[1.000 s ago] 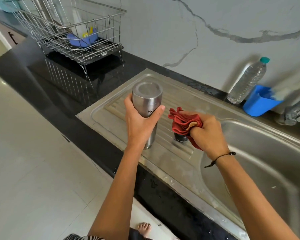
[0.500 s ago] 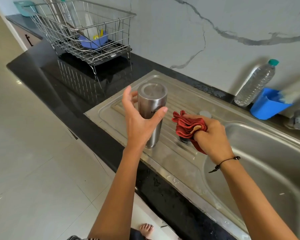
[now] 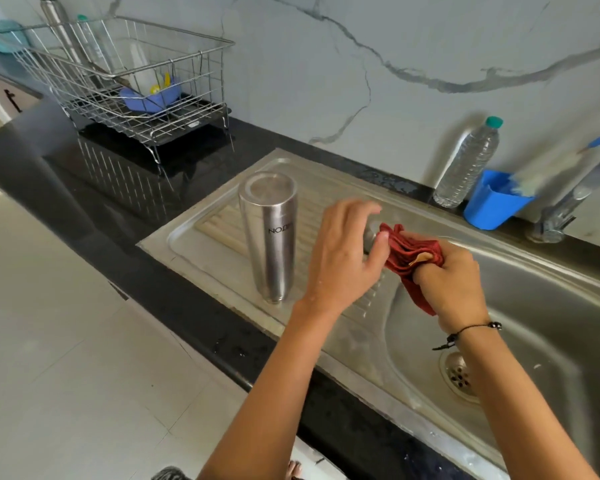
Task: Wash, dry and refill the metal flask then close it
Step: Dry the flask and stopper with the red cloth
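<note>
From the head view, the black worktop [image 3: 94, 188] runs along the marble wall, its front edge cutting diagonally above the pale tiled floor [image 3: 49, 341]. A steel sink [image 3: 551, 306] with a ribbed drainboard [image 3: 208, 251] is set into it. The drainboard has open room to the left of and behind the metal flask [image 3: 269, 237], which stands upside down near its front lip, free of both hands. The basin to the right is open apart from the drain [image 3: 459, 377].

The left hand [image 3: 340, 258] hovers to the right of the flask, fingers loosely curled; thumb and forefinger close on a small grey round piece, likely the flask's lid [image 3: 370, 235], though it is mostly hidden and I cannot tell how firmly it is held. The right hand [image 3: 454, 285] is clenched around a bunched red cloth [image 3: 409, 252], pressed against that piece. A black cord bracelet [image 3: 465, 332] circles the right wrist.

Dark lettering on the flask is inverted and only partly legible; it seems to end in "TON".

At the back stand a clear plastic bottle [image 3: 468, 164] with a green cap, a blue tub [image 3: 492, 202] and the tap [image 3: 568, 202]. A wire dish rack [image 3: 125, 81] sits far left.
</note>
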The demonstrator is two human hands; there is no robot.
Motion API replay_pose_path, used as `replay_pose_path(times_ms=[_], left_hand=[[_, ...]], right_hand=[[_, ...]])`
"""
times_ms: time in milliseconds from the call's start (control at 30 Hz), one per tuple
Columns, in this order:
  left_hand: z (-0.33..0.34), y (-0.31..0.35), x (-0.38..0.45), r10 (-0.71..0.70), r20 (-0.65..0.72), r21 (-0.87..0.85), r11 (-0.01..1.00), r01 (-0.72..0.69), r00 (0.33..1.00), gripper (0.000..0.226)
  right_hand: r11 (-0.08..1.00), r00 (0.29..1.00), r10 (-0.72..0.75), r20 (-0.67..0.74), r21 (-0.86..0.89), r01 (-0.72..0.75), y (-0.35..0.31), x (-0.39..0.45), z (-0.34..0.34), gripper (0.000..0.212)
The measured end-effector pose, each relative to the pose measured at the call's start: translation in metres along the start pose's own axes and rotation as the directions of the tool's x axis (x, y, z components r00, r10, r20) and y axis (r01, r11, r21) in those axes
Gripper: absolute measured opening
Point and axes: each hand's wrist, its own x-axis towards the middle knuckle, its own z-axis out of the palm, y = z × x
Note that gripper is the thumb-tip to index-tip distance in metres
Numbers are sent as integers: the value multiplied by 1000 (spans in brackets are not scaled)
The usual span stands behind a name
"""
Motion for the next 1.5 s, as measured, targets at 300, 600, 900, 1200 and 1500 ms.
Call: replay_pose_path(times_ms=[300,600,900,1200,1500], left_hand=[[52,-59,-52,-597,510,484,794,367,620,67],[63,-6,6,-734,442,-350,388,853,515,19],[82,53,16,-613,658,-532,34,846,438,36],[83,60,14,-527,812,-419,-226,879,251,34],[85,66,20,-576,803,-235,-76,969,149,38]], right_hand=[[998,998,64,-26,-22,-64,24,-22,-27,51],[986,963,124,-238,137,-94,36,-27,-51,51],[872,832,-482,-276,-249,422,29,-23,-56,61],[707,755,-639,-146,-497,503,56,-16,-50,55],[548,698,-715,42,-587,596,85,0,-81,51]])
